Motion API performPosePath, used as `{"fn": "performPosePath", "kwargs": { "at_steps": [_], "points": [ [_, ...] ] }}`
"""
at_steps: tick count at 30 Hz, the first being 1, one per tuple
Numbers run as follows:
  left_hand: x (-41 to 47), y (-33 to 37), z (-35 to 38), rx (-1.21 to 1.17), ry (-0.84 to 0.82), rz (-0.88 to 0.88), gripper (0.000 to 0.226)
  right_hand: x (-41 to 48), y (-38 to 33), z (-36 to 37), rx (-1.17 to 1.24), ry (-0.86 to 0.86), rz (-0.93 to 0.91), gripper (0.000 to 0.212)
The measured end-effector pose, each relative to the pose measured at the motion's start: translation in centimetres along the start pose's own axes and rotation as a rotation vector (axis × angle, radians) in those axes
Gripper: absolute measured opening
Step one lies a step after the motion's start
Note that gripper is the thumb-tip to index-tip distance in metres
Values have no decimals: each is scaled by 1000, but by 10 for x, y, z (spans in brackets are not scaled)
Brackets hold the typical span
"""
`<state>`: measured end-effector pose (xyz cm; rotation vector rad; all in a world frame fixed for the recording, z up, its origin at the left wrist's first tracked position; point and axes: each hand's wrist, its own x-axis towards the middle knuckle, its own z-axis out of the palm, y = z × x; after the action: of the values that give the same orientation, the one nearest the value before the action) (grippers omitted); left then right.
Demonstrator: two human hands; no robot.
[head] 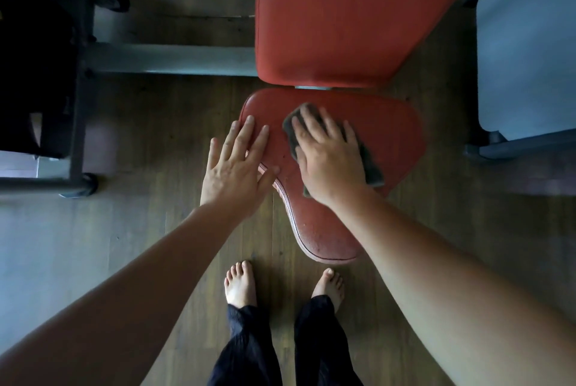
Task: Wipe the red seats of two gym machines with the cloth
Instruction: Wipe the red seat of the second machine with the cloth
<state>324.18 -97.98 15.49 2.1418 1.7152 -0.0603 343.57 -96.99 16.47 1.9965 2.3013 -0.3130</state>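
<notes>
A red padded seat (pixel 392 136) of a gym machine lies below me, narrowing toward my feet. Behind it rises the red back pad (pixel 343 18). My right hand (pixel 327 155) lies flat on a dark grey cloth (pixel 372 170) and presses it onto the middle of the seat. My left hand (pixel 237 164) rests flat with spread fingers on the seat's left edge and holds nothing.
Grey metal frame bars (pixel 168 58) run left of the back pad, with a dark machine part (pixel 34 52) at far left. Another grey frame and light panel (pixel 523 52) stand at right. My bare feet (pixel 240 284) stand on the wood floor (pixel 156 152) before the seat.
</notes>
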Motion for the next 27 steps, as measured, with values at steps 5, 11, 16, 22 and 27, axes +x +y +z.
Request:
{"fn": "performPosePath", "kwargs": {
  "at_steps": [5,11,16,22,27],
  "points": [
    [-4,-6,-1,-39,-2,-26,73,19,-9,-1,-7,-12,-10,55],
    [-6,-10,0,-61,-9,-41,74,-40,-9,0,-45,-49,-145,55],
    [-11,-6,2,-67,4,-89,74,42,-17,0,14,0,-80,56],
    [-19,1,6,-148,31,-189,77,13,-11,2,-24,20,-231,55],
    [-19,7,11,-199,38,-232,78,-8,1,4,-44,-22,-312,56]
  ]
}}
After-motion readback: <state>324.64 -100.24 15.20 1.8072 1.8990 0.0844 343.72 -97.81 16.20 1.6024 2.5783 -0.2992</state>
